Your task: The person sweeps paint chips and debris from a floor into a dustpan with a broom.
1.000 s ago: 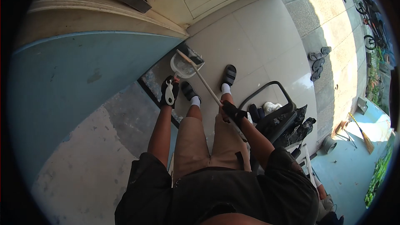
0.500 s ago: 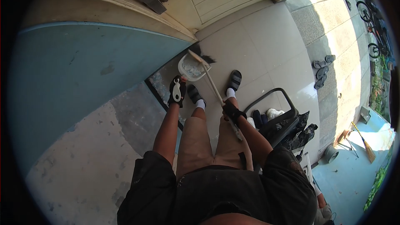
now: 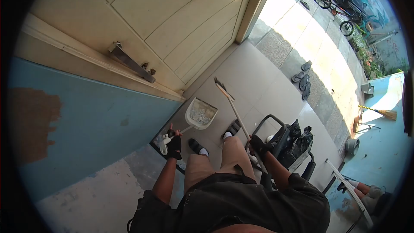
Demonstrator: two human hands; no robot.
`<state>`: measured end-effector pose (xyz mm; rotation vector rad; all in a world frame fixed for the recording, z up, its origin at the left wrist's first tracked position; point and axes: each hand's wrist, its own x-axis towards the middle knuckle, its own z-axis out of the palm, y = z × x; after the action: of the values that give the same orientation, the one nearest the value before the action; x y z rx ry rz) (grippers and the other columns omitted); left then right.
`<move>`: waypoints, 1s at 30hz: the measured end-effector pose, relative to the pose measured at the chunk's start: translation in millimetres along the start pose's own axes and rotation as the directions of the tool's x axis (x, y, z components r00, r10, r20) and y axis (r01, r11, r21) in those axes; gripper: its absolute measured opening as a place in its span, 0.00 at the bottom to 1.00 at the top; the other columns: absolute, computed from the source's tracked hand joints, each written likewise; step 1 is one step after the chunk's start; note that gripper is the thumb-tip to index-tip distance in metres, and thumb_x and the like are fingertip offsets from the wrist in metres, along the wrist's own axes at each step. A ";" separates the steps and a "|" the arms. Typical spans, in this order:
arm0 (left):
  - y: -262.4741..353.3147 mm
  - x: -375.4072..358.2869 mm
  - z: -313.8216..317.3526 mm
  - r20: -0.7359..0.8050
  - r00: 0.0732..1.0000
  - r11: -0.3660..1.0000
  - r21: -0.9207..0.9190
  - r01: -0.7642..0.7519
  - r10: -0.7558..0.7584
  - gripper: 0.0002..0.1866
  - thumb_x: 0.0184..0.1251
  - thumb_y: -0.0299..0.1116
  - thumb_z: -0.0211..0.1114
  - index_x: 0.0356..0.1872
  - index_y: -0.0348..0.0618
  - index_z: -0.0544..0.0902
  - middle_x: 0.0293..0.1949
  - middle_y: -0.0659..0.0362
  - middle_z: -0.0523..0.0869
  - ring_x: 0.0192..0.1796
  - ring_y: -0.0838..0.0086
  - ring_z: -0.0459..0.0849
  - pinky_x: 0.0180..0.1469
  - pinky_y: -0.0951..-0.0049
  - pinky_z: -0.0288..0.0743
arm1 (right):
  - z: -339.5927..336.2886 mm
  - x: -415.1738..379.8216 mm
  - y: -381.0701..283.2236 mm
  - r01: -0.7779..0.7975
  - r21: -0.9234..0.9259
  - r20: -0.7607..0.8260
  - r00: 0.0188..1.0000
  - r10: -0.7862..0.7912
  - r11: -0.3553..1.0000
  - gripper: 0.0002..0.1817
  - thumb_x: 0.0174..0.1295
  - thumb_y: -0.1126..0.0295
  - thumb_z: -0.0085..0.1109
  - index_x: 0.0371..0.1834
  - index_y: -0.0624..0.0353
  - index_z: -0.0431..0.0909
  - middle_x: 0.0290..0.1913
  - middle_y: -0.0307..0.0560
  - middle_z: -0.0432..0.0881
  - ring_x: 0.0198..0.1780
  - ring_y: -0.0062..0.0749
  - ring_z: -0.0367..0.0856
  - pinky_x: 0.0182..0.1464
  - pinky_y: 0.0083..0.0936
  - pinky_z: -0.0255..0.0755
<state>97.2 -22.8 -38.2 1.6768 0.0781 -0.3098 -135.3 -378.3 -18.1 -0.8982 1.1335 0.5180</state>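
Observation:
My left hand (image 3: 174, 145), in a black fingerless glove, is closed on the handle of a white dustpan (image 3: 201, 114) that holds pale debris. A small white object (image 3: 164, 144) is at the same hand; how it is held is unclear. In my right hand (image 3: 258, 145), also gloved in black, is the long pole of a broom (image 3: 238, 117). The broom's dark bristles (image 3: 224, 89) are over the tiles beyond the dustpan, apart from it.
A black-framed cart (image 3: 282, 140) with black plastic bags stands to my right. Sandals (image 3: 304, 82) lie near the tile edge. A cream door (image 3: 181, 21) and blue wall (image 3: 95, 112) are ahead and left. Another person (image 3: 366, 194) is at lower right.
The dustpan has come away from the broom head, which is now farther ahead. My left hand has moved beside the dustpan's handle. The view has shifted, showing more of the door.

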 end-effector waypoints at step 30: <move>265.3 155.1 308.2 0.234 0.947 0.971 0.040 -0.237 0.221 0.09 0.69 0.33 0.57 0.45 0.42 0.79 0.24 0.62 0.79 0.35 0.76 0.82 0.37 0.77 0.74 | -161.8 -61.7 -270.2 0.275 0.512 -0.106 0.960 -0.258 0.814 0.15 0.59 0.65 0.55 0.41 0.42 0.58 0.17 0.31 0.58 0.13 0.17 0.54 0.13 0.19 0.52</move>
<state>258.9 -381.0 148.8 1.6869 -0.3009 -0.3297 -42.7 -658.2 108.7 -0.5693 1.0780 -0.0487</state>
